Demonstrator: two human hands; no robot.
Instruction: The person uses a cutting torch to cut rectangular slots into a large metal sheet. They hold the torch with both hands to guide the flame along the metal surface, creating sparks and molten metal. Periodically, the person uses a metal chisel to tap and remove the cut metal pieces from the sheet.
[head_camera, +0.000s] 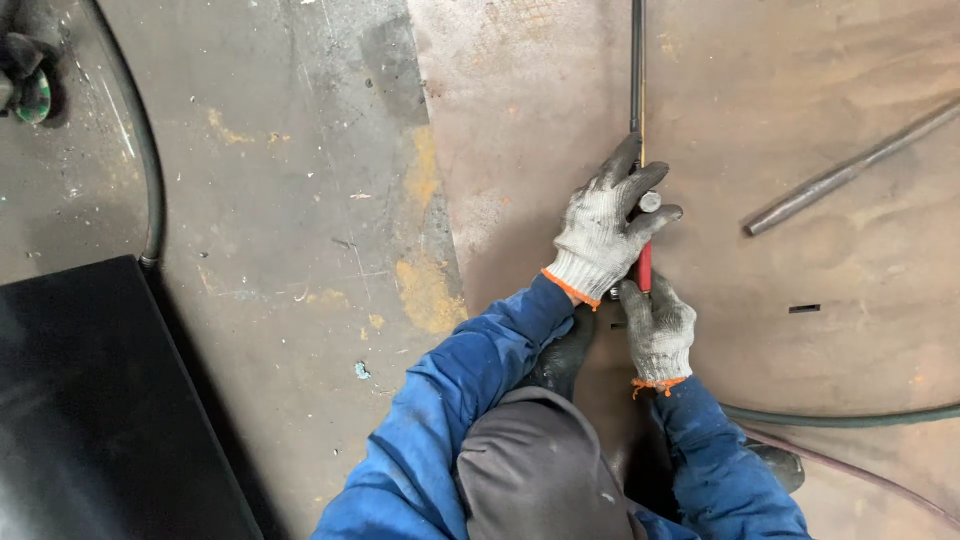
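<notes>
**Single head cam, top-down**

One view only, worn on the head, looked almost straight down past blue sleeves at the rusty steel plate (800, 330) and concrete floor (280, 200). Close range, gloved hands sat mid-frame.

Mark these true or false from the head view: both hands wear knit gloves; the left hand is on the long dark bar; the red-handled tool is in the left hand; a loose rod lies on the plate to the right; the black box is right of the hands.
1. Both hands wear knit gloves. True: the left hand and the right hand wear grey-white gloves with orange cuffs.
2. The left hand is on the long dark bar. True.
3. The red-handled tool is in the left hand. False: the right hand grips it.
4. A loose rod lies on the rusty plate to the right. True.
5. The black box is right of the hands. False: it sits at lower left.
</notes>
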